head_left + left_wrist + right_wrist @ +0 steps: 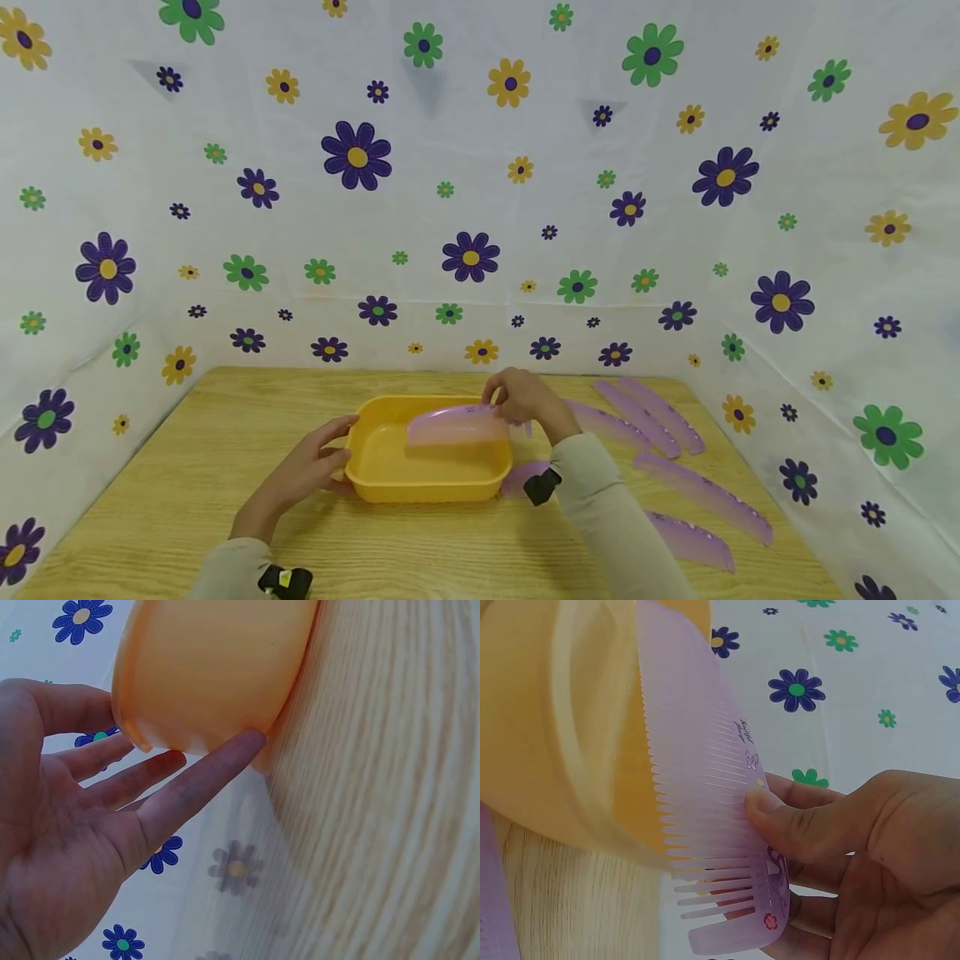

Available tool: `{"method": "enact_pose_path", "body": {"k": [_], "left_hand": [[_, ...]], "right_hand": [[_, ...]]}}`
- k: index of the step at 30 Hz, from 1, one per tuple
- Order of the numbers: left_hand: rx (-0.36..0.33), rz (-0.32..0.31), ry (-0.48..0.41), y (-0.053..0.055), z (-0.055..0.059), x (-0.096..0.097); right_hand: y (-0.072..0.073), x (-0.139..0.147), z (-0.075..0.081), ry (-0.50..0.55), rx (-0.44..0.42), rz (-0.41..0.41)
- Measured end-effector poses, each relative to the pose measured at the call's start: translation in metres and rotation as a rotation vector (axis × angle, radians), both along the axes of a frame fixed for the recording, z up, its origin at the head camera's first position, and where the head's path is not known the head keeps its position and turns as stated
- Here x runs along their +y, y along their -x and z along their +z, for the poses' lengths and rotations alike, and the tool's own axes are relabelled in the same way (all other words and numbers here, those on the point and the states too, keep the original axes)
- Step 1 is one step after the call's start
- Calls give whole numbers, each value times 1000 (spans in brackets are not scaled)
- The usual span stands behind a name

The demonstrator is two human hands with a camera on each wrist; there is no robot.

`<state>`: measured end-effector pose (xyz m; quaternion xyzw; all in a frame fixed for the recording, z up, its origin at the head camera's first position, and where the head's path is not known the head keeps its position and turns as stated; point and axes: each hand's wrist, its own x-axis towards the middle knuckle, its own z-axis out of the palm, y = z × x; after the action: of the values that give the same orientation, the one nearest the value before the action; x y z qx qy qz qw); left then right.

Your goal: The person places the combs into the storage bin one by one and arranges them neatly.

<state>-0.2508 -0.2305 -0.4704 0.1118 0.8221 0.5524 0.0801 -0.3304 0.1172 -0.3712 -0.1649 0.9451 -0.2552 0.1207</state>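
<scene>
A yellow plastic basin [427, 492] stands on the wooden table. My left hand [303, 471] touches its left end, the fingers [202, 776] fairly straight and spread against the rim and outer wall. In my right hand [525, 396] is a pale purple comb [450, 427], pinched by its spine between thumb [795, 825] and fingers. The comb lies across the basin's right rim, one end over the inside and its wide-toothed end outside. In the right wrist view its teeth point toward the basin.
Several more purple combs [705, 496] lie fanned out on the table [420, 554] to the right. One comb [522, 481] rests close by the basin's right side, partly hidden by my right sleeve. A white flowered cloth [480, 208] surrounds the table at the back and sides.
</scene>
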Motion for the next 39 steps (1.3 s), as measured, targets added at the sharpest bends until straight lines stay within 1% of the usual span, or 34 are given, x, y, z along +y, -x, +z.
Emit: {"method": "enact_pose_path", "body": {"k": [5,11,15,18,24,27,32,36,39], "left_hand": [[-5,9,5,1,-1,0],[0,2,1,1,-2,0],[0,-3,-4,2,-3,0],[-5,-4,-8,2,-3,-1],[-5,-4,-5,2,-3,-1],[-4,-6,-6,2,-3,-1],[-2,-3,-4,2,-2,-1],[-1,-7,-5,2,-1,-1],[1,-9,-4,2,-2,-1]], "right_hand": [[1,-8,-1,-7,-26,5],[2,-17,-1,-32,-49,19],[2,-24,-1,-51,-42,50],[3,-28,-2,-71,-46,57],[4,-36,-5,-81,-98,28],[5,-39,-7,-85,-97,39],[7,-47,-10,-74,-123,42],[8,-51,-10,-79,-152,43],[9,-52,-10,-78,-191,45]]}}
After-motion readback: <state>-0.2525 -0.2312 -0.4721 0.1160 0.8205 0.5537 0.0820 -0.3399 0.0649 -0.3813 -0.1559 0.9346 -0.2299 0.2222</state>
